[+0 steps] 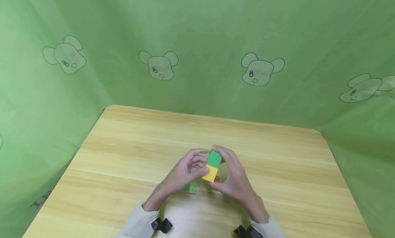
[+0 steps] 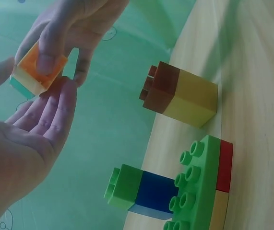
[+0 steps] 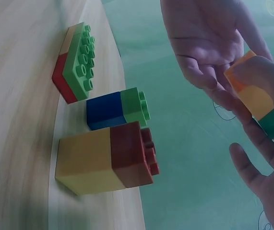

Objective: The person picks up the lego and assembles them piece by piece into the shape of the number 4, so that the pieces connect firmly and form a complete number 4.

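Observation:
Both hands hold a small stack of toy building blocks (image 1: pixel 213 164), a green block above a yellow one, raised over the table. My left hand (image 1: pixel 182 176) has its thumb against the yellow block, with the other fingers behind it. My right hand (image 1: pixel 237 179) grips the stack from the other side, a finger at the green end. In the left wrist view, the right thumb presses the block's orange-looking underside (image 2: pixel 47 74). The left palm (image 2: pixel 26 143) faces the stack there. Part of the green block is hidden in both wrist views.
On the wooden table (image 1: pixel 123 138) stand a brown block on a yellow one (image 3: pixel 108 158), a light green block on a blue one (image 3: pixel 117 109), and a green studded brick (image 2: pixel 199 187) over red and yellowish bricks. A green curtain (image 1: pixel 210 25) hangs around the table.

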### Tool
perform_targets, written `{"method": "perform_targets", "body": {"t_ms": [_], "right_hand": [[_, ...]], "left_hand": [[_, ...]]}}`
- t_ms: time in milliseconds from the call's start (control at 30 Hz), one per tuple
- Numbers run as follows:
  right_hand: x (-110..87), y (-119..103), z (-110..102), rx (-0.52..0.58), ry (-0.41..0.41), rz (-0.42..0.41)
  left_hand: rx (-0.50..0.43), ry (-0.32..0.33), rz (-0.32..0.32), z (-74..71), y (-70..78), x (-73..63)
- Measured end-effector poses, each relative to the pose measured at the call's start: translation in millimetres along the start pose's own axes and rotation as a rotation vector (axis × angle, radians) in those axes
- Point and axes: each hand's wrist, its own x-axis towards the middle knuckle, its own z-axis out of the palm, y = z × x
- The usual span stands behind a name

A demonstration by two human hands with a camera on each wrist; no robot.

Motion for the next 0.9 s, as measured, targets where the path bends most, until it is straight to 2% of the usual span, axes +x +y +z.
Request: {"method": "perform_targets", "body": {"t_ms": [367, 667, 833, 900], "right_hand": [[-0.6, 1.1, 2.6, 0.010, -0.028, -0.011], [-3.6, 1.6, 6.1, 0.053, -0.079, -0.027], [-3.2, 0.6, 8.6, 0.061, -0.067, -0.061], [-3.7, 0.0, 9.2, 0.069, -0.081, -0.047]], "left_hand": [[-0.008, 0.041, 0.026, 0.4, 0.1, 0.4], [0.032, 0.046, -0.050, -3.5, 0.0, -2.0], [0.050, 0.018, -0.058, -5.8, -0.5, -2.5], [0.051, 0.017, -0.056, -6.0, -0.7, -2.3]]}}
